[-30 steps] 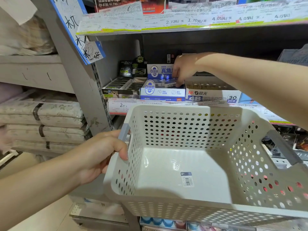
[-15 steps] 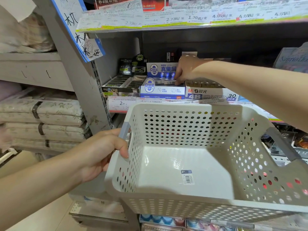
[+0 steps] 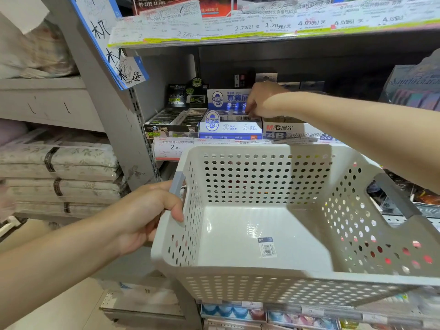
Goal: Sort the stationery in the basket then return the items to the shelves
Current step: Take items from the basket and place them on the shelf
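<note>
**Basket held at the shelf, right hand in the eraser box**

From the head view, I have the left hand (image 3: pixel 145 215) curled round the grey handle (image 3: pixel 176 186) on the left wall of the white basket (image 3: pixel 238 279), thumb over the rim and fingers under it, holding the basket up in front of the shelf (image 3: pixel 262 38). The basket is perforated on all four walls; inside I see only its bare floor and a small barcode sticker (image 3: pixel 267 247) stuck toward the near right part of it. A second grey handle (image 3: pixel 392 196) sits on the right wall, with no hand on it.

My right hand (image 3: pixel 263 101) reaches across above the far rim of the basket to the middle shelf level. Its fingers are bent down into the top of the blue and white eraser box (image 3: pixel 229 128), fingertips pressed together at a small item with a barcode; I cannot tell whether they pinch it or only touch it. Behind that box stands its upright blue and white display card (image 3: pixel 226 98).

Just left of the blue box is a black and green box (image 3: pixel 171 125). Just right of it, under my right wrist, is a white box marked 4B eraser (image 3: pixel 290 132). Price tags (image 3: pixel 273 26) line the shelf edge above. Further left, on another rack, folded bedding packs (image 3: pixel 59 172) lie stacked.
</note>
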